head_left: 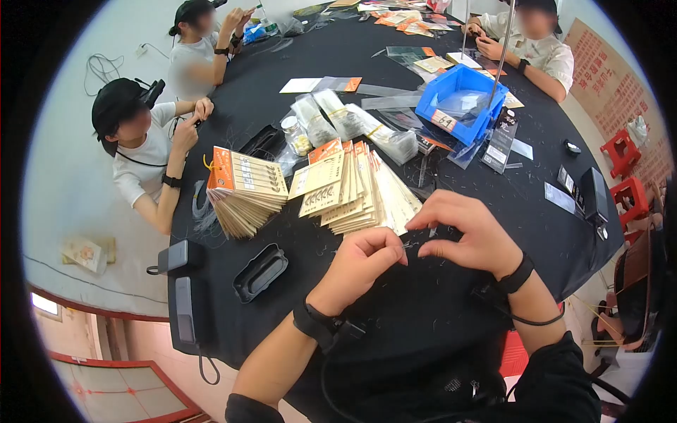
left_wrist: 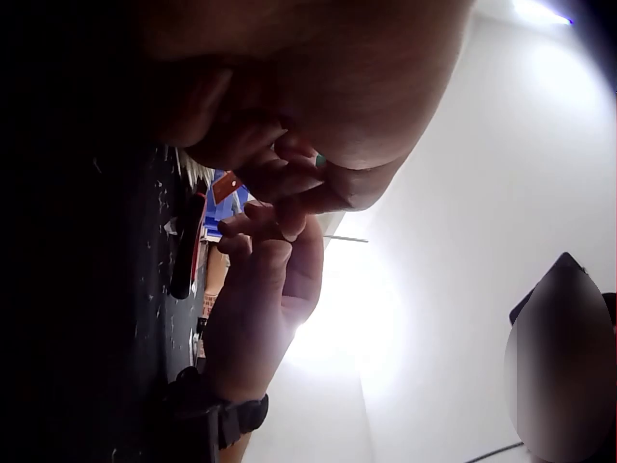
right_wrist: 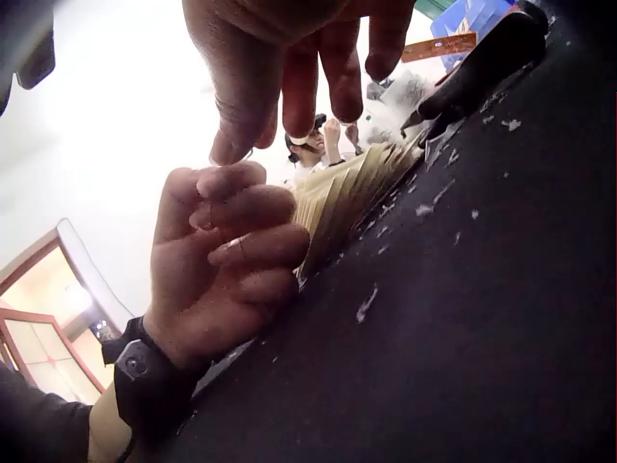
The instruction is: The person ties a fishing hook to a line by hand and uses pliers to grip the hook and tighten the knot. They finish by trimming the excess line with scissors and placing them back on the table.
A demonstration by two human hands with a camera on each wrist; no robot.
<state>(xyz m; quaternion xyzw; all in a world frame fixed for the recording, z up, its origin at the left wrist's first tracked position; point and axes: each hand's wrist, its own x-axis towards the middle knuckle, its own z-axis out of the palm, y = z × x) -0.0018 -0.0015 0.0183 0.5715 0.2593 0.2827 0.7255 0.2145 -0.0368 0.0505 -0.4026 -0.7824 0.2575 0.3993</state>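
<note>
My left hand [head_left: 360,266] is curled, its thumb and index finger pinching a tiny dark curved wire [right_wrist: 250,153] that looks like a fish hook. My right hand [head_left: 469,233] is beside it, thumb and fingers spread apart in a C shape. In the right wrist view the right thumb comes right up to the left fingertips [right_wrist: 224,178]. Just beyond both hands lies a fanned stack of cream cards [head_left: 352,187] with dark hooks on the front ones. Another bundle of cards [head_left: 247,190] with orange tops stands to its left.
A black tray [head_left: 261,273] lies left of my hands. Clear packets [head_left: 345,120], a jar [head_left: 295,134] and a blue bin [head_left: 458,106] stand farther back. Black devices [head_left: 185,303] sit at the table's left edge. Three people sit around the black-covered table [head_left: 437,303].
</note>
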